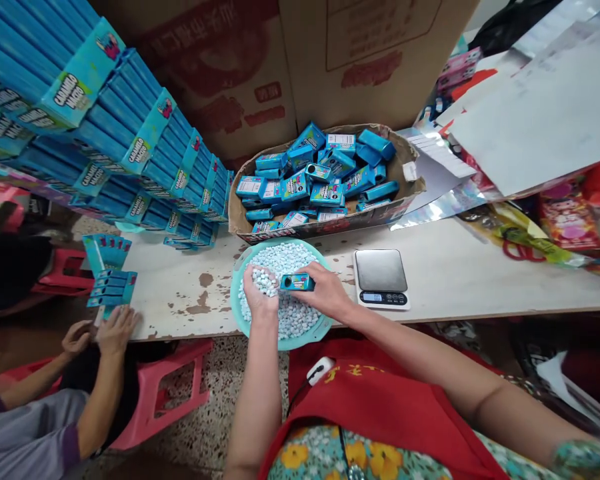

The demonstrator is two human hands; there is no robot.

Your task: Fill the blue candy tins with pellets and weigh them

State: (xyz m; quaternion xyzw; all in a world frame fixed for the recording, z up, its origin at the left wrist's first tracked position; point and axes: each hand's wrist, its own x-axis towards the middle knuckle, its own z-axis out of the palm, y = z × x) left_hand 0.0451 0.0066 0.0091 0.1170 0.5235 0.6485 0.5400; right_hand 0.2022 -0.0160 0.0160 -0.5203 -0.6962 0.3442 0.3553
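My left hand (261, 293) is cupped over the bowl with a heap of small pale candies (265, 282) in its palm. Between the fingers and thumb of my right hand (325, 290) is a small blue candy box (297, 283), lying sideways with its round hole toward the left hand. Both hands are above a mint-green plastic bowl (241, 324) filled with more pale candies (300, 319). Just right of the bowl sits a digital scale (381, 270) with nothing on its plate; its display is too small to read surely.
Behind the bowl, a cut-down cardboard tray (325, 229) holds many blue boxes. Stacked blue display cartons (145, 147) rise at the left. A co-worker's hands (115, 330) handle blue boxes (113, 288) at the table's left end. Papers (535, 120) and wrappers (565, 220) lie right.
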